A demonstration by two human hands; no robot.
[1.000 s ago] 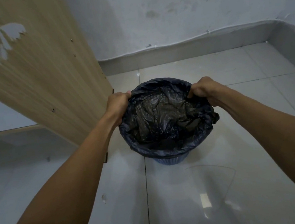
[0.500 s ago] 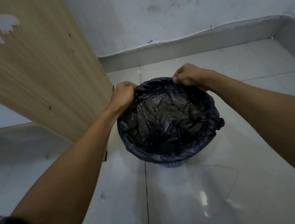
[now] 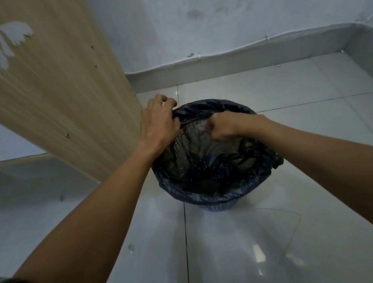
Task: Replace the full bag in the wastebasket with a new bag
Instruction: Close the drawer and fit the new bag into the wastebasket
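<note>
While wood panel (image 3: 41, 93) crowds bin's (image 3: 214, 207) left, both grips clamped on bag (image 3: 219, 168), left hand (image 3: 158, 123), right hand (image 3: 220, 127).

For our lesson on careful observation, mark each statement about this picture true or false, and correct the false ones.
1. The black bag is folded over the rim of the wastebasket. True.
2. The left hand is at the far left part of the rim. True.
3. The right hand rests flat on the floor tiles. False: it is closed on bag plastic over the basket's opening.
4. The wastebasket stands on a wooden table. False: it stands on the pale tiled floor.
5. A wooden panel stands to the left of the wastebasket. True.
</note>
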